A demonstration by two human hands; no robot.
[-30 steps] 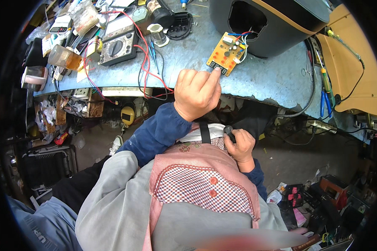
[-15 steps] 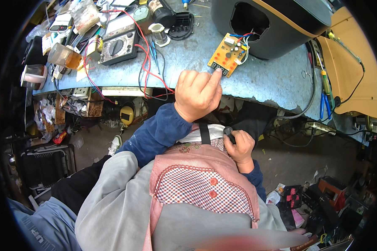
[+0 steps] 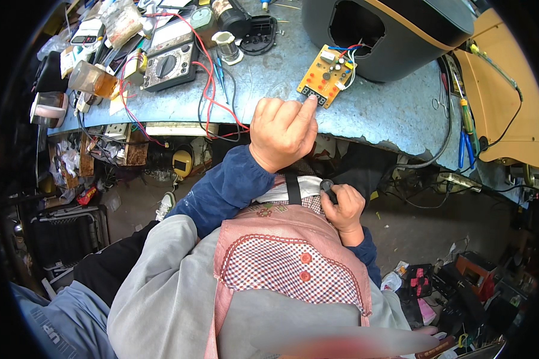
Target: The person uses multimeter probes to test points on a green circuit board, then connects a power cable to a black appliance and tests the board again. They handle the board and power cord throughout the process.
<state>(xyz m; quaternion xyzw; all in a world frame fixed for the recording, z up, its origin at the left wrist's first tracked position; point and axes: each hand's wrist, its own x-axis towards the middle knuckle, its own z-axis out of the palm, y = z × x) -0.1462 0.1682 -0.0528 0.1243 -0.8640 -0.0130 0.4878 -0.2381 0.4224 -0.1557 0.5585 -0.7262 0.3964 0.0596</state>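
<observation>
A yellow circuit board (image 3: 327,76), wired to a big black housing (image 3: 395,42), lies on the blue workbench. It carries small red parts and a dark digit display along its near edge. My left hand (image 3: 283,133) is closed, and one fingertip rests on that display edge; my palm side and whatever lies under the board edge are hidden. Down at my waist, before the pink apron (image 3: 281,239), my right hand (image 3: 345,208) is wrapped round a black round-ended object (image 3: 327,186), of which only the end shows.
Left of the board lie an analog multimeter (image 3: 166,66) with red and black leads, tweezers (image 3: 221,79) and a jar (image 3: 93,81) of amber liquid. At the right are a screwdriver (image 3: 466,116), blue-handled pliers (image 3: 463,149) and a tan panel (image 3: 503,90). Cables hang below the bench edge.
The circuit board has shifted very slightly, away from me. Both hands keep nearly the same place and grip.
</observation>
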